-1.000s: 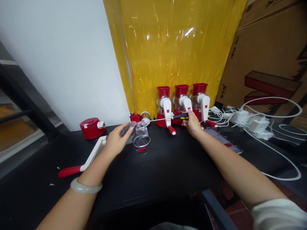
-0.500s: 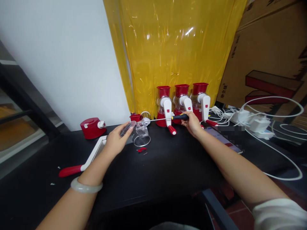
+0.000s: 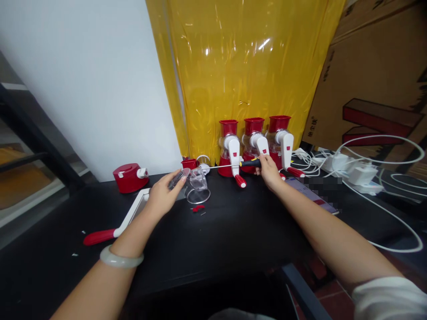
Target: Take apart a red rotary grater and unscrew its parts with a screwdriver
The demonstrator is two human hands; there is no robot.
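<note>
My left hand [image 3: 163, 195] grips a clear plastic housing [image 3: 196, 184] resting on the black table [image 3: 233, 235]. A pale bangle sits on that wrist. My right hand [image 3: 269, 171] is closed round the black and yellow handle of a screwdriver [image 3: 233, 165]. The long shaft runs left, and its tip reaches the top of the clear housing. A small red piece [image 3: 197, 208] and a tiny screw lie just in front of the housing.
Three assembled red and white hand-crank grinders [image 3: 255, 144] stand against the yellow curtain. A red base [image 3: 128, 177], a loose white crank with red grip [image 3: 115, 226], a small red cup and a metal drum [image 3: 202, 162] lie left. White chargers and cables [image 3: 360, 173] sprawl right.
Both hands hold nearly still. The right hand with the screwdriver has shifted very slightly; the view has drifted a little.
</note>
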